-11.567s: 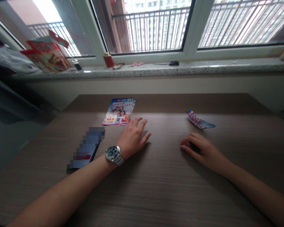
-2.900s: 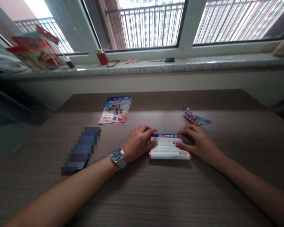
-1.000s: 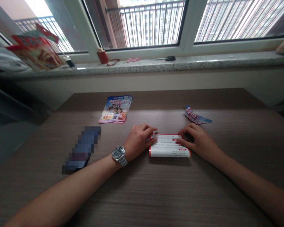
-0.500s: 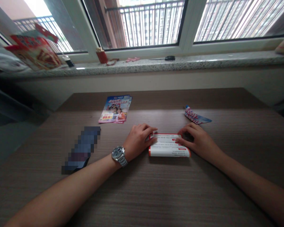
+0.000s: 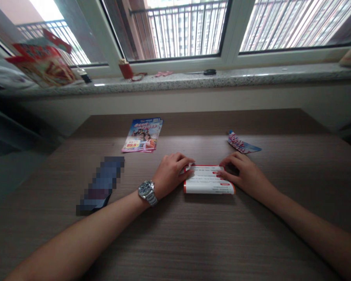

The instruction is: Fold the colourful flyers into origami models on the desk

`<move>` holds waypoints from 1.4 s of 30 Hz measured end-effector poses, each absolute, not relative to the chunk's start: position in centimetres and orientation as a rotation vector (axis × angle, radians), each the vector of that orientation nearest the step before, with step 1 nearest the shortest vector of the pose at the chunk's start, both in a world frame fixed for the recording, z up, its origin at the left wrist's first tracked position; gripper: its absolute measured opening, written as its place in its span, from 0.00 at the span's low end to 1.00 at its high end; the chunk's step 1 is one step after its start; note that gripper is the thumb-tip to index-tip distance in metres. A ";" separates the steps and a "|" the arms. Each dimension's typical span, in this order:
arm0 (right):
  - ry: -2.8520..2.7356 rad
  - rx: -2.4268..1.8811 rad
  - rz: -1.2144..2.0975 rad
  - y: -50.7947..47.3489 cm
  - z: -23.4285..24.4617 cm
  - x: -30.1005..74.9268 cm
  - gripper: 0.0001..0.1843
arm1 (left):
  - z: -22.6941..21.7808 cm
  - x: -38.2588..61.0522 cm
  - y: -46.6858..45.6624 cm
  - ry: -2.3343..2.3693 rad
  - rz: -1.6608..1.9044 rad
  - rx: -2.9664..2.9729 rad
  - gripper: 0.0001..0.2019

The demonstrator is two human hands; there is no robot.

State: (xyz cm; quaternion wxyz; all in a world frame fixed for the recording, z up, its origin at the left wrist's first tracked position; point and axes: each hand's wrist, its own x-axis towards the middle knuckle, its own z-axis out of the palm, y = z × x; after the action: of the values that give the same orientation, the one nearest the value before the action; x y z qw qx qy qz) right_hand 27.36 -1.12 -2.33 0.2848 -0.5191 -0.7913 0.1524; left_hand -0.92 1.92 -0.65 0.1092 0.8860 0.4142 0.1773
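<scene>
A white printed leaflet with red edges and red labels lies curled or folded over on the brown table, its near edge bowed up. My left hand, with a metal watch at the wrist, pinches its left edge between thumb and fingers. At the right side, my right hand grips the far right corner, thumb on top. Just beyond the right hand rests a folded blue and pink paper piece. The underside of the leaflet is hidden.
Colourful flyers lie stacked at the back left. A pixelated dark flat object is beside my left forearm. On the granite windowsill are scissors, a red container and a red food bag.
</scene>
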 end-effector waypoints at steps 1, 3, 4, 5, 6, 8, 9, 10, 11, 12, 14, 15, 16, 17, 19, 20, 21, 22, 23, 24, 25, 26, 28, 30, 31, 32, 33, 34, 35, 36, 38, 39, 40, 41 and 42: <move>-2.129 -1.378 0.397 -1.1 -2.4 27.4 0.08 | -0.6 -0.9 1.9 1.212 0.524 2.611 0.13; -2.162 -1.346 0.368 -1.2 -2.6 27.4 0.11 | -0.7 -1.0 1.9 1.200 0.522 2.630 0.12; -2.184 -1.326 0.351 -1.2 -2.6 27.5 0.14 | -0.8 -1.0 1.9 1.196 0.519 2.639 0.11; -2.207 -1.304 0.332 -1.2 -2.7 27.5 0.16 | -0.8 -1.0 2.0 1.192 0.517 2.646 0.11; -2.230 -1.281 0.312 -1.2 -2.8 27.5 0.17 | -0.9 -1.0 2.0 1.190 0.514 2.652 0.10; -2.269 -1.242 0.278 -1.1 -2.9 27.5 0.15 | -1.0 -1.1 2.0 1.190 0.504 2.657 0.10; -2.281 -1.228 0.264 -1.1 -2.8 27.5 0.14 | -1.0 -1.1 2.0 1.190 0.503 2.658 0.10; -2.286 -1.218 0.253 -1.1 -2.8 27.5 0.13 | -1.0 -1.1 2.0 1.189 0.505 2.659 0.10; -2.286 -1.210 0.247 -1.1 -2.8 27.5 0.13 | -1.0 -1.0 2.0 1.186 0.508 2.661 0.10; -2.284 -1.208 0.246 -1.0 -2.7 27.5 0.13 | -1.0 -1.0 1.9 1.182 0.513 2.664 0.10; -2.281 -1.212 0.251 -1.0 -2.6 27.4 0.14 | -1.0 -1.0 1.9 1.173 0.531 2.671 0.10; -2.281 -1.218 0.255 -1.0 -2.6 27.4 0.14 | -1.1 -1.0 1.9 1.170 0.543 2.671 0.09; -2.282 -1.226 0.259 -1.0 -2.6 27.4 0.14 | -1.1 -1.0 1.9 1.164 0.556 2.671 0.09; -2.283 -1.232 0.265 -1.0 -2.5 27.4 0.13 | -1.0 -1.0 1.9 1.156 0.573 2.669 0.09; -2.274 -1.240 0.269 -1.0 -2.4 27.4 0.13 | -1.0 -1.0 1.9 1.123 0.611 2.663 0.09; -2.268 -1.244 0.271 -1.0 -2.4 27.4 0.13 | -0.9 -1.0 1.9 1.096 0.630 2.657 0.09; -2.262 -1.245 0.273 -1.0 -2.4 27.4 0.13 | -0.8 -1.0 1.9 1.063 0.651 2.648 0.09; -2.260 -1.246 0.275 -1.0 -2.4 27.4 0.13 | -0.6 -1.0 1.8 1.032 0.679 2.632 0.10; -2.262 -1.244 0.277 -1.0 -2.4 27.4 0.13 | -0.4 -1.0 1.7 1.000 0.703 2.614 0.11; -2.267 -1.241 0.280 -1.0 -2.4 27.4 0.13 | -0.2 -1.0 1.5 0.969 0.724 2.597 0.13; -2.272 -1.238 0.283 -1.0 -2.4 27.4 0.13 | 0.1 -1.0 1.3 0.943 0.746 2.581 0.14; -2.274 -1.236 0.284 -1.0 -2.5 27.4 0.13 | 0.4 -1.0 1.0 0.911 0.738 2.581 0.15; -2.271 -1.235 0.284 -1.0 -2.6 27.5 0.13 | 0.9 -1.0 0.5 0.841 0.716 2.612 0.16; -2.262 -1.228 0.278 -1.0 -2.7 27.5 0.13 | 1.2 -1.0 0.0 0.748 0.632 2.672 0.18; -2.260 -1.222 0.274 -1.0 -2.8 27.5 0.13 | 1.3 -1.0 -0.2 0.715 0.582 2.704 0.19; -2.258 -1.216 0.269 -1.0 -2.8 27.5 0.13 | 1.4 -0.9 -0.4 0.690 0.530 2.735 0.21; -2.258 -1.213 0.265 -1.0 -2.8 27.5 0.13 | 1.4 -0.9 -0.5 0.672 0.487 2.761 0.22; -2.258 -1.212 0.261 -1.0 -2.8 27.5 0.13 | 1.4 -0.8 -0.7 0.660 0.446 2.781 0.23; -2.257 -1.214 0.259 -1.0 -2.8 27.5 0.13 | 1.4 -0.8 -0.7 0.654 0.411 2.795 0.23; -2.257 -1.215 0.259 -1.0 -2.8 27.5 0.13 | 1.3 -0.7 -0.8 0.650 0.383 2.803 0.23; -2.258 -1.211 0.261 -0.9 -2.9 27.6 0.13 | 1.3 -0.7 -0.9 0.645 0.341 2.813 0.22; -2.258 -1.208 0.262 -0.9 -3.0 27.6 0.13 | 1.2 -0.7 -0.9 0.646 0.325 2.816 0.22; -2.256 -1.208 0.264 -0.9 -3.0 27.6 0.13 | 1.2 -0.7 -0.9 0.648 0.312 2.820 0.22; -2.253 -1.210 0.265 -0.9 -3.1 27.6 0.13 | 1.1 -0.7 -1.0 0.651 0.301 2.823 0.22; -2.250 -1.214 0.266 -0.9 -3.1 27.6 0.13 | 1.1 -0.8 -1.1 0.655 0.294 2.826 0.23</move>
State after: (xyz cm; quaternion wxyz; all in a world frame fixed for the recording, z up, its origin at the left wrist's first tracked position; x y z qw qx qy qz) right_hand 27.64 -0.85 -3.09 0.2816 -0.4531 -0.8399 0.0993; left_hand -0.76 -1.06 1.12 0.1128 0.9630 0.2232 0.1002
